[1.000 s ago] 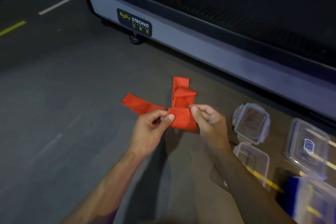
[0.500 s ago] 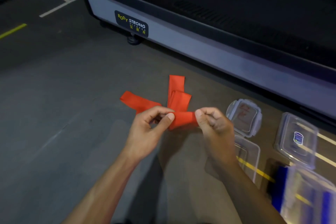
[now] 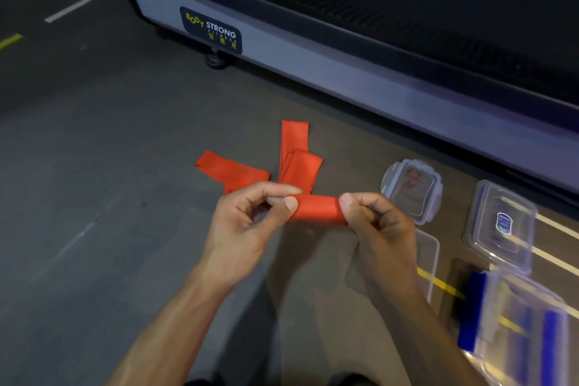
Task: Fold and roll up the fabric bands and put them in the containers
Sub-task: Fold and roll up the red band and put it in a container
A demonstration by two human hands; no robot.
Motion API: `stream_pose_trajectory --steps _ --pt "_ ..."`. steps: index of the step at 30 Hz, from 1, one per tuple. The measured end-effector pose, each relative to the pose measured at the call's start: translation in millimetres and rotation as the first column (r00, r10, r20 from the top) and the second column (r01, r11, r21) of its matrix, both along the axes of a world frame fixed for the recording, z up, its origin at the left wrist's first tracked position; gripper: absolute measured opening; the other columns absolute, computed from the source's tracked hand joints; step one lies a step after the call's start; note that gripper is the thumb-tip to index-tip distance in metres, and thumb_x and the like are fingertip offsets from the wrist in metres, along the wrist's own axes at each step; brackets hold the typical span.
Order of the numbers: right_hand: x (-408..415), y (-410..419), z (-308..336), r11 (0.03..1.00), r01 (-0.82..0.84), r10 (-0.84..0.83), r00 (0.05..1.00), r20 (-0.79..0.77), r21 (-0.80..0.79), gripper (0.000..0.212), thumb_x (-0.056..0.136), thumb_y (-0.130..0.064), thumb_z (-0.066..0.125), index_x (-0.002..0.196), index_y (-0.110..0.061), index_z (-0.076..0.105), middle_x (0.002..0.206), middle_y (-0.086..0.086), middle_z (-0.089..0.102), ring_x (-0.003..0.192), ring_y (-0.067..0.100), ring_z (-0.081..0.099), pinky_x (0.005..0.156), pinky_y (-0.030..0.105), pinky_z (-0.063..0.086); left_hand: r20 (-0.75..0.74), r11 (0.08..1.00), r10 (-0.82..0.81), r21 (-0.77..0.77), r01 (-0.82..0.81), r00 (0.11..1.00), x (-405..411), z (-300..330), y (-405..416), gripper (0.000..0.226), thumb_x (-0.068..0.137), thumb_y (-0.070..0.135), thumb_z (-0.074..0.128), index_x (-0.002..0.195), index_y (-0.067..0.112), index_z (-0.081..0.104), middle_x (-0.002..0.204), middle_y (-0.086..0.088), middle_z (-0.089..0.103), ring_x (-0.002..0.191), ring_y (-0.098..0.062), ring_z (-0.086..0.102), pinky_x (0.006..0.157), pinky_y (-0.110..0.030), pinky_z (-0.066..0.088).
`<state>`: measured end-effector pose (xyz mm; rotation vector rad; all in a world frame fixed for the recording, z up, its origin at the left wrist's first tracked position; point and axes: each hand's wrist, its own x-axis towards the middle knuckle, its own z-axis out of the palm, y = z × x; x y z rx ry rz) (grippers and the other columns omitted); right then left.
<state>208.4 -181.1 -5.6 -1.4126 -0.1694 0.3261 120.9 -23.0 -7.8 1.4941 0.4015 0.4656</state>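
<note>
Your fingers on both sides are curled in a pinch: your left hand grips one end of the rolled part of the red band, your right hand the other. That roll sits at the frame's centre, above the floor; the band's loose tails fan out just above it. At right lie a round-cornered lid, a clear container, and, lower right, one holding blue fabric.

The head camera looks forward and steeply down, close over the floor (a single view).
</note>
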Motion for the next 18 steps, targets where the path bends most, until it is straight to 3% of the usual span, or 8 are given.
stream_pose_trajectory --steps 3,5,8,14,18 --pt "-3 1 4 1.000 0.001 -0.001 1.000 -0.005 0.024 0.014 0.084 -0.022 0.074 0.087 -0.008 0.072 0.066 0.000 0.060 0.067 0.011 0.054 0.071 0.027 0.047 0.046 0.999 0.015 -0.032 -0.014 0.999 -4 3 -1 0.027 0.086 0.012 0.072 0.111 0.023 0.076 0.073 -0.010 0.060 0.078 -0.018 0.059 0.081 -0.025 0.049" --pt "-5 0 7 0.999 -0.008 0.009 1.000 -0.008 0.042 0.016 0.084 -0.017 0.072 0.096 -0.006 0.070 0.063 -0.005 0.062 0.063 0.006 0.059 0.067 0.023 0.051 0.033 1.000 0.019 0.012 -0.019 0.999 -6 5 -2 0.024 0.087 0.013 0.072 0.107 0.025 0.078 0.076 -0.012 0.063 0.079 -0.017 0.061 0.081 -0.025 0.050" --pt "-9 -4 9 1.000 -0.021 0.020 1.000 0.016 0.018 0.016 0.090 -0.007 0.070 0.106 -0.005 0.070 0.061 -0.007 0.065 0.062 0.005 0.063 0.066 0.021 0.053 -0.017 0.992 0.039 0.124 -0.036 0.999 -12 5 -4 0.017 0.089 0.014 0.073 0.099 0.025 0.082 0.082 0.003 0.074 0.080 -0.009 0.066 0.081 -0.020 0.051" --pt "-18 -6 14 0.996 -0.007 0.016 0.994 0.107 -0.083 0.009 0.091 -0.007 0.071 0.098 -0.009 0.076 0.074 0.003 0.073 0.074 0.012 0.067 0.077 0.029 0.054 -0.097 0.952 0.093 0.300 -0.060 0.991 -24 12 -7 0.017 0.089 0.022 0.074 0.103 0.030 0.079 0.090 0.012 0.077 0.087 -0.008 0.072 0.085 -0.017 0.051" --pt "-21 -8 17 0.991 -0.005 0.019 0.994 0.107 -0.130 0.008 0.091 -0.006 0.072 0.093 -0.011 0.078 0.072 -0.001 0.074 0.074 0.004 0.067 0.079 0.020 0.053 -0.106 0.878 0.128 0.475 -0.063 0.986 -31 16 -8 0.013 0.090 0.030 0.073 0.102 0.029 0.079 0.095 0.021 0.075 0.092 -0.003 0.069 0.089 -0.018 0.050"
